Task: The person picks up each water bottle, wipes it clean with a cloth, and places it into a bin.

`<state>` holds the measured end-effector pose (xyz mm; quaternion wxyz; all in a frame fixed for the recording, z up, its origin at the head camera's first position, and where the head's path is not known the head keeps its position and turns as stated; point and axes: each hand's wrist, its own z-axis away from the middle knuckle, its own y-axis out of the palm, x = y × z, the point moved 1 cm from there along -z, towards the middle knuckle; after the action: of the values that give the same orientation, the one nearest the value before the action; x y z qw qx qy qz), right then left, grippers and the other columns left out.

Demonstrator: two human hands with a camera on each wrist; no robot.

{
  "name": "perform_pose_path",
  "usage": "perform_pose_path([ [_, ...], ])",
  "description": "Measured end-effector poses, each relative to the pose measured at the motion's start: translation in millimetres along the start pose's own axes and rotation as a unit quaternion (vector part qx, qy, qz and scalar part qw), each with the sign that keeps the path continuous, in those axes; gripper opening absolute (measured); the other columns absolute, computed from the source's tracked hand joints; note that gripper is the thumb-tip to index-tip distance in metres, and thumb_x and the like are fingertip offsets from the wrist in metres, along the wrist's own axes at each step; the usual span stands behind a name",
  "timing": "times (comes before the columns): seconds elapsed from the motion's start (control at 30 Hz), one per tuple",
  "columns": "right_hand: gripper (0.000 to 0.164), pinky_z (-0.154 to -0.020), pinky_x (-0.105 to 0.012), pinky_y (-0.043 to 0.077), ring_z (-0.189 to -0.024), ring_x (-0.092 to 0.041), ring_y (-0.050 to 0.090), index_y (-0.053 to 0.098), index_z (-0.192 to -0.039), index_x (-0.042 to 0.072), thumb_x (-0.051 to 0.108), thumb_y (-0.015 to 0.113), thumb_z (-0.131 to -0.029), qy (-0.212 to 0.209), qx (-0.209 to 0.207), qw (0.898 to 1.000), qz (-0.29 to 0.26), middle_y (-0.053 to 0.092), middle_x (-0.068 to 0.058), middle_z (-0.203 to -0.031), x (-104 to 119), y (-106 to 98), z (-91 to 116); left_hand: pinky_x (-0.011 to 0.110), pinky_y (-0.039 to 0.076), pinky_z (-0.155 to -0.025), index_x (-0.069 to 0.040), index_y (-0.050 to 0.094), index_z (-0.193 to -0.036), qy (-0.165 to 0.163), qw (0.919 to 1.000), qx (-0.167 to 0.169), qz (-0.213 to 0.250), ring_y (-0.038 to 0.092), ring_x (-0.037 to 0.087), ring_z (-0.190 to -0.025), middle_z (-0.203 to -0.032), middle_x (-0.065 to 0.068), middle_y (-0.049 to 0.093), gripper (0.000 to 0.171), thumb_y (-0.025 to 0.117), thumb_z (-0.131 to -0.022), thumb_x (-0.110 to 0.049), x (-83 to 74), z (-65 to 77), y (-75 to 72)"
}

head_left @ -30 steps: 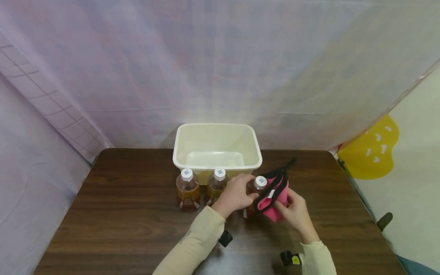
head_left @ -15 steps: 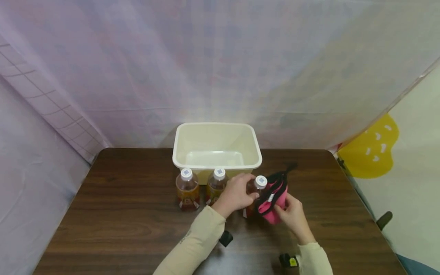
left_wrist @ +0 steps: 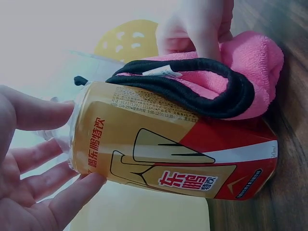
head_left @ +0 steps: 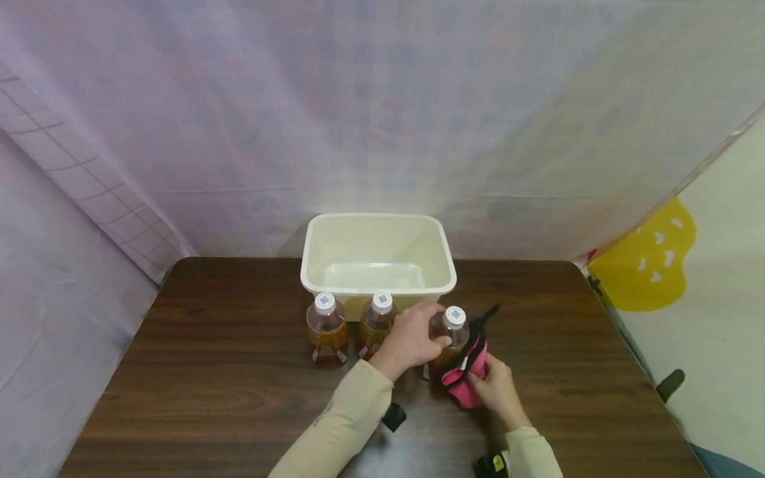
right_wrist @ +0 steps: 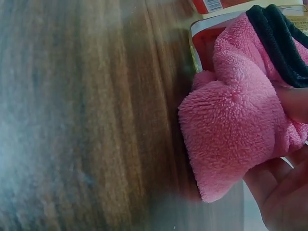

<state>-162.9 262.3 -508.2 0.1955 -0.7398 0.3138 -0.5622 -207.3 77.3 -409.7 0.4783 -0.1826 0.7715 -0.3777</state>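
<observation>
My left hand (head_left: pixel 412 337) grips the rightmost bottle around its shoulder, just under the white cap. This bottle (left_wrist: pixel 173 154) is clear, with a gold and red label, and stands upright on the table. Along its right side lies a folded pink towel (right_wrist: pixel 231 120) with black edging, pinched by my right hand (head_left: pixel 499 392) between thumb and fingers. In the left wrist view the black edge overlaps the label, and a small white tag (left_wrist: pixel 161 72) shows on the towel. Part of my right hand is hidden behind the cloth.
Two similar bottles, one at left (head_left: pixel 327 332) and one in the middle (head_left: pixel 375 325), stand in a row left of the held one. Behind them a cream plastic basin (head_left: pixel 376 291) sits at the table's (head_left: pixel 209 372) back edge. A pale curtain (head_left: pixel 382 119) hangs behind.
My right hand has moved the towel down and slightly left along the bottle's side, toward the table's front. The left hand and the bottles stay in place.
</observation>
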Motion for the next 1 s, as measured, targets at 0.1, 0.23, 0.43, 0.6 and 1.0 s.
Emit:
perform_pose_path([
  [0.1,0.016,-0.047,-0.024,0.040,-0.054,-0.003,0.044,0.058,-0.073,-0.001,-0.009,0.067,-0.063,0.002,0.001,1.000,-0.008,0.057,-0.005,-0.059,1.5,-0.7,0.1,0.030,0.046,-0.084,-0.010,0.060,-0.111,0.003,1.0000,-0.001,-0.001,0.058,0.020,-0.100,-0.110,0.003,0.062,0.042,0.072,-0.073,-0.025,-0.1,0.5,-0.5],
  [0.23,0.015,-0.047,-0.022,0.040,-0.054,-0.001,0.045,0.059,-0.074,-0.001,-0.008,0.068,-0.064,0.000,0.006,0.999,-0.032,0.058,-0.006,-0.060,5.1,-3.6,-0.6,0.030,0.046,-0.083,-0.009,0.060,-0.111,0.000,1.0000,0.000,-0.002,0.058,0.020,-0.100,-0.110,0.003,0.061,0.042,0.072,-0.073,-0.024,-0.1,1.6,-1.7],
  [0.43,0.014,-0.048,-0.022,0.042,-0.056,0.000,0.047,0.060,-0.077,-0.004,-0.009,0.067,-0.066,0.008,0.005,0.997,-0.074,0.060,-0.009,-0.063,18.7,-18.8,-5.4,0.029,0.046,-0.082,-0.009,0.060,-0.110,0.001,1.0000,0.004,-0.003,0.058,0.019,-0.098,-0.109,0.003,0.062,0.042,0.072,-0.073,-0.024,-1.8,1.5,-2.5],
  [0.6,0.014,-0.048,-0.019,0.042,-0.056,0.001,0.047,0.061,-0.078,-0.005,-0.008,0.068,-0.067,0.006,-0.005,0.997,-0.077,0.060,-0.010,-0.064,37.3,-34.4,-12.5,0.029,0.047,-0.080,-0.009,0.060,-0.110,-0.002,1.0000,0.006,0.006,0.058,0.018,-0.094,-0.106,0.004,0.062,0.041,0.072,-0.073,-0.023,-3.0,1.2,-3.1],
  [1.0,0.018,-0.047,-0.016,0.039,-0.057,0.001,0.044,0.061,-0.079,0.000,-0.006,0.072,-0.066,-0.046,-0.027,0.998,-0.037,0.061,-0.007,-0.065,60.5,-49.4,-22.8,0.026,0.047,-0.074,-0.009,0.062,-0.105,0.012,0.9999,-0.008,0.005,0.058,0.017,-0.086,-0.097,0.003,0.062,0.038,0.072,-0.069,-0.018,-1.1,0.9,-2.3],
])
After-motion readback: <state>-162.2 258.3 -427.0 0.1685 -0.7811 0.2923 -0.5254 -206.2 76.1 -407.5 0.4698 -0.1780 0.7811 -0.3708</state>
